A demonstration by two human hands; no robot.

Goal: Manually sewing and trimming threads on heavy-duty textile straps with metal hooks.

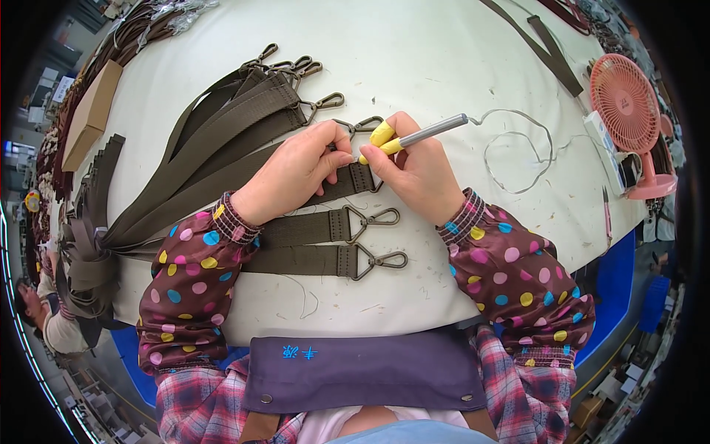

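My right hand grips a grey pen-shaped tool with a thin cord running from its back end. Yellow shows around the tool's front part and on my index finger. Close to the tool's tip, my left hand is pinched at a dark olive webbing strap with a metal snap hook. What exactly lies between those fingertips is hidden. Two more strap ends with snap hooks lie below my hands. Further straps fan out at the upper left, their hooks pointing right.
A strap bundle hangs at the table's left edge beside a cardboard box. The tool's cord loops across the white table. At right are a pink fan, tweezers-like pink tool and another strap.
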